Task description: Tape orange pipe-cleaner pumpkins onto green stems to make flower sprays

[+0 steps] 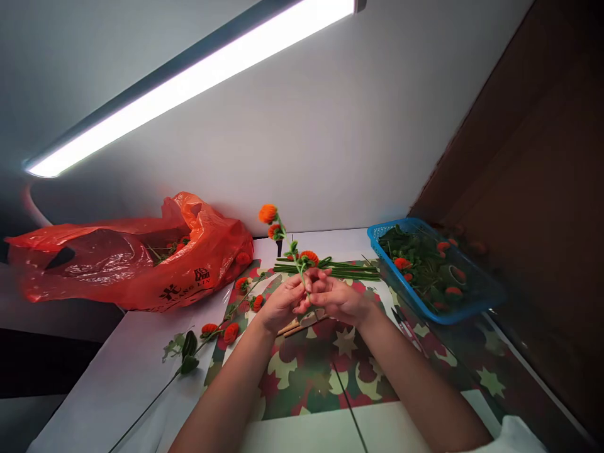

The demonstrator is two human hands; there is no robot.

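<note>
1. Between both hands, above the surface, an artificial flower stem stands tilted up and away. The left hand and right hand meet, fingers closed on its lower part, likely so the orange blooms stay clear of the grip.
2. Just beyond the grip lies a bundle of green wires on a star-patterned sheet.
3. Left of the grip, a finished flower sprig lies flat; farther left sits a red plastic bag.
4. Right of the grip, a blue basket holds more leaves and blooms, within easy reach.
</note>
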